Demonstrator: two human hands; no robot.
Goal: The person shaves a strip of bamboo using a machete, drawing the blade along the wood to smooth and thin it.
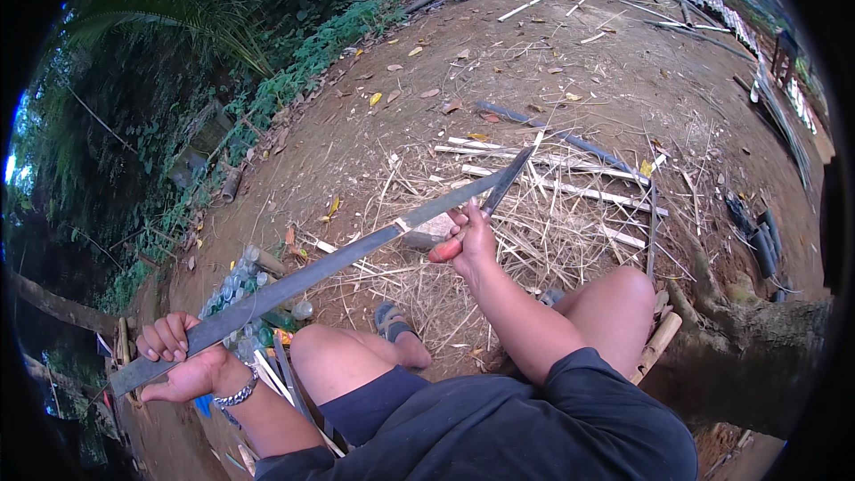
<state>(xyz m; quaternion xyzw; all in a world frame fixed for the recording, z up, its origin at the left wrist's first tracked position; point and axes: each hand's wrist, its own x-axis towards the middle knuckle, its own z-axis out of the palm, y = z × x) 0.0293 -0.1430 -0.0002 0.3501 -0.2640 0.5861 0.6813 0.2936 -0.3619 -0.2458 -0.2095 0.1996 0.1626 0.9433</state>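
In the head view, a long flat bamboo strip (pixel 303 278) runs diagonally from lower left, near the person's left side, up to the right over the lap, its far end meeting the knife (pixel 499 191). The strip is grey-green, thin and straight-edged. The left hand (pixel 183 358) wraps closed around its near end, knuckles up, a metal bracelet (pixel 237 395) at the wrist. The right hand (pixel 465 242), arm extended forward, grips the orange-handled knife, dark blade pointing up and away against the strip. Pale bamboo shavings (pixel 534 214) litter the dirt ground (pixel 552 62) beyond.
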